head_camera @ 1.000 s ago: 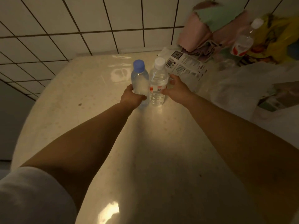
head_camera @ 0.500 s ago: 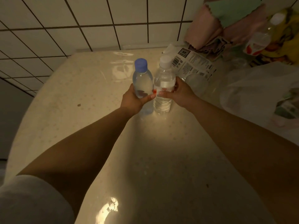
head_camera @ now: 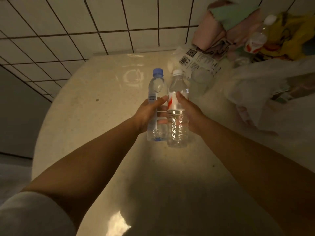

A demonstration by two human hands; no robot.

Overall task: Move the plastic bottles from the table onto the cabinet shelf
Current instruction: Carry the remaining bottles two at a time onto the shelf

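Both bottles (blue-capped [head_camera: 156, 106], white-capped [head_camera: 178, 109]) now lifted, gripped by left hand [head_camera: 150, 114] and right hand [head_camera: 189, 113] over speckled table [head_camera: 102, 126] near tiled wall [head_camera: 102, 23].

Dim, warm yellowish light pools on the table [head_camera: 102, 116] around the bottles, glare patches shine at the near edge and far side, forearms cast broad shadows, and wide-angle distortion bends the blurred, soft edges.

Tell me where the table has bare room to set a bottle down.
The beige table is bare on its left, between the tiled wall and the left hand, and near the person. The far right is crowded: printed packet, white plastic bag, folded cloths.
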